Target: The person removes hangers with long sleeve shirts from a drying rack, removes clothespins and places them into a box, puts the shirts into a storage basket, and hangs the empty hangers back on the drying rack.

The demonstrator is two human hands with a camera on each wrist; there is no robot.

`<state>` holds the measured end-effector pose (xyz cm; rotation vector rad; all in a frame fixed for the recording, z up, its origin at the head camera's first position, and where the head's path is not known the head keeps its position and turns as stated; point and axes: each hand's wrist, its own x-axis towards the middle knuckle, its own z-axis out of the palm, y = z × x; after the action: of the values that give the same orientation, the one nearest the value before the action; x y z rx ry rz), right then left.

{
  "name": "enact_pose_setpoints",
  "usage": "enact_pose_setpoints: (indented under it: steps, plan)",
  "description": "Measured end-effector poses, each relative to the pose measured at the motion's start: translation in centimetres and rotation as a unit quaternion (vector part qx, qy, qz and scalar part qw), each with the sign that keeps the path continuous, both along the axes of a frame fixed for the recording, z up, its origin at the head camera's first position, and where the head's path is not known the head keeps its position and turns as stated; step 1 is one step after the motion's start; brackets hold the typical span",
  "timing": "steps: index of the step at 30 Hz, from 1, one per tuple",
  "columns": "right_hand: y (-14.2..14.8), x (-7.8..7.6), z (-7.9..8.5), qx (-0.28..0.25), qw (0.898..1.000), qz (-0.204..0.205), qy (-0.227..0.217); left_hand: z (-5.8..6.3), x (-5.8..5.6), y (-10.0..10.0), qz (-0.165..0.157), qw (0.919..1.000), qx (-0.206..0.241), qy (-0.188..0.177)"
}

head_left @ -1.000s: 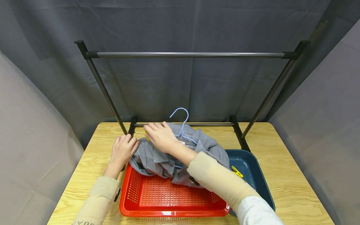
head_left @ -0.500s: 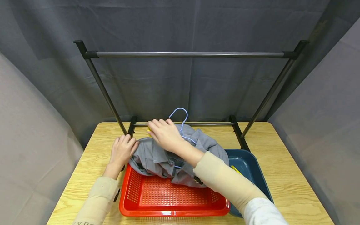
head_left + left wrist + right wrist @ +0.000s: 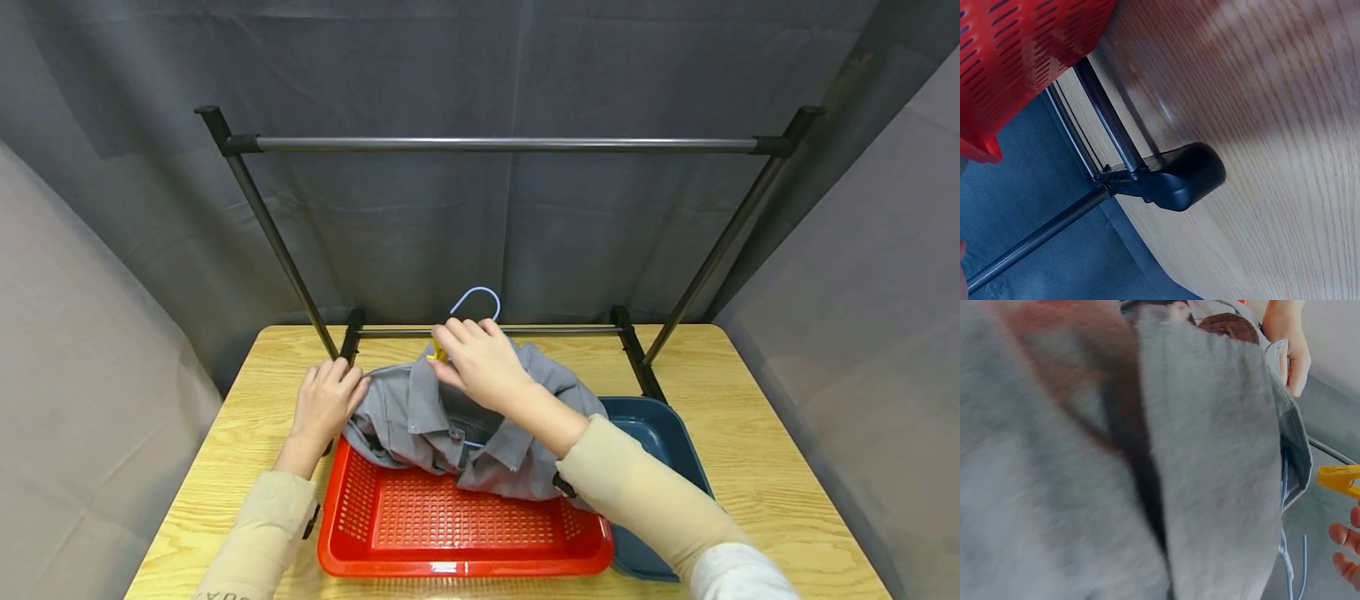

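Observation:
A grey collared shirt [image 3: 390,408] lies bunched over the back of a red basket [image 3: 465,568], with a light blue hanger [image 3: 486,292] inside it. The hanger's hook stands up behind the collar. At the shirt's left shoulder, my left hand [image 3: 324,404] grips the cloth between thumb and fingers. My right hand [image 3: 483,362] pinches a yellow clothespin [image 3: 438,350] just above the collar, partly covering the hanger's neck. In the right wrist view the clothespin [image 3: 1338,479] is apart from the cloth, its tip toward the shirt.
Behind the basket stands a clothes rack with a metal top rail [image 3: 510,146] and black feet [image 3: 1188,178] on the wooden table [image 3: 780,467]. A dark blue tray [image 3: 660,425] sits at the right, partly under my right forearm. Grey curtains enclose the table.
My right hand has moved right, from near the shirt's left shoulder to the collar, carrying the yellow clothespin. My forearm now hides another yellow clothespin in the tray. The left hand stays put.

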<state>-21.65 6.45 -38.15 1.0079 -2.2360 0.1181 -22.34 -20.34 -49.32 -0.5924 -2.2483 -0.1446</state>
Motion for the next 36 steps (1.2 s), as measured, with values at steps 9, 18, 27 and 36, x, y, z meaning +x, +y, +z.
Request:
enact_pose_setpoints:
  steps: [9, 18, 27, 36]
  plan:
    - [2.5, 0.7, -0.2, -0.008, 1.0, 0.007, 0.014, 0.0, 0.0, 0.0, 0.002, 1.0, -0.001, 0.0]
    - [5.9, 1.8, 0.0, -0.01, 1.0, -0.006, -0.019, 0.0, 0.1, 0.0, 0.009, 0.9999, 0.0, -0.011]
    - [10.0, 2.6, 0.3, -0.025, 0.997, -0.062, -0.043, -0.1, 0.1, 0.0, 0.005, 1.0, 0.001, -0.001]
    - [13.9, 3.1, -1.0, -0.041, 0.991, -0.114, -0.048, 0.0, 0.2, -0.1, 0.004, 1.0, 0.003, 0.0]
